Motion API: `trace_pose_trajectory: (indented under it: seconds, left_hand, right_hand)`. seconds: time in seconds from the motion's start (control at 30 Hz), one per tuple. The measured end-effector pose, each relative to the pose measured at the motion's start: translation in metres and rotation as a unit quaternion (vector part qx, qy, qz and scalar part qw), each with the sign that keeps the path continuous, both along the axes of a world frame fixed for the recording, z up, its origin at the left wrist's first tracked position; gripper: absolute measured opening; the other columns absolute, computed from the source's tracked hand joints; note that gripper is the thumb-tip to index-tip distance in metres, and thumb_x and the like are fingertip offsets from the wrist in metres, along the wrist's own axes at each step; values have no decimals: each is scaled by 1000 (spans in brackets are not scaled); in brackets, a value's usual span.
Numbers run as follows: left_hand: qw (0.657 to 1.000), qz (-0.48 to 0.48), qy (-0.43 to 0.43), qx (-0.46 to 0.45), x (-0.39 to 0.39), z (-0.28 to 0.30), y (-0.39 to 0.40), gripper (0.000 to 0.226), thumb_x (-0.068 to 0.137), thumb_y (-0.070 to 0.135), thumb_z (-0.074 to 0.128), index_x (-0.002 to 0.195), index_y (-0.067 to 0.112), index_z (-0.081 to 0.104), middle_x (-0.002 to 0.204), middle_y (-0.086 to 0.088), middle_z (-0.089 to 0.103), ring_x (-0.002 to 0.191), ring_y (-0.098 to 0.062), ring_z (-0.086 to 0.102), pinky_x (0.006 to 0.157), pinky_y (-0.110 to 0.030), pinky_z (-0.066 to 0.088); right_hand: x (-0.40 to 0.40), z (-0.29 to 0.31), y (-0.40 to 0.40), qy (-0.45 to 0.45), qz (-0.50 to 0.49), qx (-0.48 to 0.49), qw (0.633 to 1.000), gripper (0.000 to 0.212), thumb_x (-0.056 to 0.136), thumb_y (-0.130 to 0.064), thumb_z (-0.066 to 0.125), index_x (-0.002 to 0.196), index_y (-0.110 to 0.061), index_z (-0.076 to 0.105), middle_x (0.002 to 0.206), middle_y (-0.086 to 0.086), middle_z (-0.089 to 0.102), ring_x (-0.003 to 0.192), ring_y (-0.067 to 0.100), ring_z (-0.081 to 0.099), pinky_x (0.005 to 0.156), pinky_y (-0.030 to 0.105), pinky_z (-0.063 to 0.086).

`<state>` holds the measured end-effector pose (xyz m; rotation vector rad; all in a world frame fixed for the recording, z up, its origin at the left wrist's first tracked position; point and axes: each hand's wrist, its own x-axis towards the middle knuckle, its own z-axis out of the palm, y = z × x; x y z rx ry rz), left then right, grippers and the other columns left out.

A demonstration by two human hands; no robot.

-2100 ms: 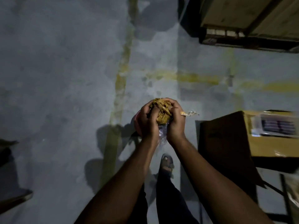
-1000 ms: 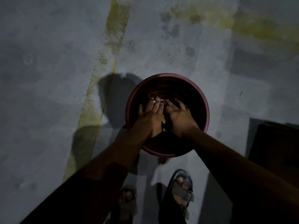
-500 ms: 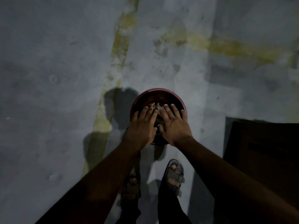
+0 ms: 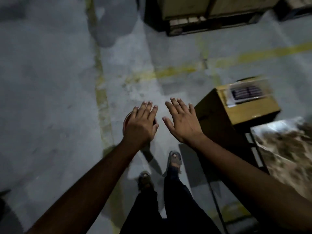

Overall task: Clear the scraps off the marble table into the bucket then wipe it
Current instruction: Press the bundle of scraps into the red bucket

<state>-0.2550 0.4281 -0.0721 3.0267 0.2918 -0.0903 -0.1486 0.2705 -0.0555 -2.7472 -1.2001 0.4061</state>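
Note:
Both of my hands are held out flat, palms down, with straight fingers and nothing in them. My left hand (image 4: pixel 141 124) hovers over the dark red bucket (image 4: pixel 125 119), hiding all but a sliver of its rim on the left. My right hand (image 4: pixel 181 123) is a little to the right, over bare floor. The marble table (image 4: pixel 285 149), brown and mottled with a bright glare patch, shows at the right edge, blurred. The scraps are hidden under my left hand.
A cardboard box (image 4: pixel 239 105) with a label stands just right of my right hand. Dark crates on a pallet (image 4: pixel 202 16) fill the top. The grey concrete floor carries yellow lines (image 4: pixel 101 92). My sandalled feet (image 4: pixel 175 160) are below the hands.
I dropped the bundle of scraps into the bucket and lifted both hands out empty. The view has risen and swung right, bringing the box and table edge back in.

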Motion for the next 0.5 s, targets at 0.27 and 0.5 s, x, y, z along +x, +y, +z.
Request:
trace_pose_trajectory:
  seconds: [0.27,0.5]
  left_hand:
    - [984,-168,-65,13,57,116,-155,70,101,49,36,160,17,16,168,-7,14,155,-27,8,123,-49,12]
    - [954,-292,-59,22,96,130,-344,71,94,53,37,154,16,34,158,-10,38,148,-31,31,116,-50,27]
  right_hand:
    - [-22,108,-173,-80,-193,40,977,73,98,-62,17,159,-24,31,170,3,21,157,23,14,124,59,12]
    - [-45,110,-375,-111,-365,40,924,70,100,-61,17,159,-27,33,169,2,25,157,22,18,121,59,15]
